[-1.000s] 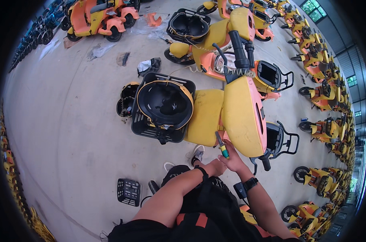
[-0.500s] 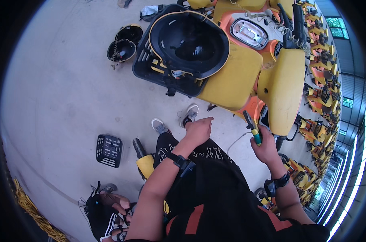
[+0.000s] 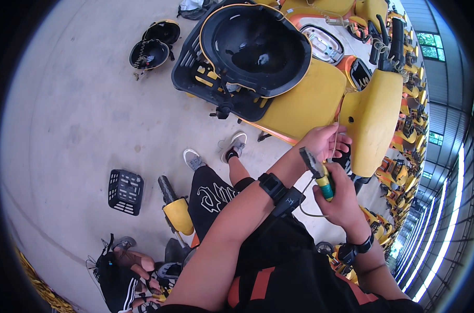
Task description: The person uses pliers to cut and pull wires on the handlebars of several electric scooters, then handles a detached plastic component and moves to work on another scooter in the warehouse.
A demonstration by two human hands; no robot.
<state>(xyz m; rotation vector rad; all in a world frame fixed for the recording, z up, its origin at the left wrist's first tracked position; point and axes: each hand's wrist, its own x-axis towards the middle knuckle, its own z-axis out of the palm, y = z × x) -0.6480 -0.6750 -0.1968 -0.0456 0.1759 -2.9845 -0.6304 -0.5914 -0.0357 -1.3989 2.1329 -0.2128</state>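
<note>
My right hand is wrapped round a pair of pliers with yellow and green grips, their metal jaws tilted up and left. A thin dark cable loops beside that hand; where it ends is hidden. Just beyond the jaws, my left hand reaches to the yellow scooter's front panel. Its fingers are partly bent and apart, next to a thin wire; whether they touch it I cannot tell. To the left of the panel is the scooter's yellow seat.
A black basin-like shell lies on the scooter's black rack. Two round black shells and a black basket are on the floor. At the lower left another person crouches by a scooter. Rows of yellow scooters stand right.
My left hand has moved right and up to the scooter's front panel, and its fingers have spread. The pliers in my right hand have shifted slightly left and down. The view has moved a little.
</note>
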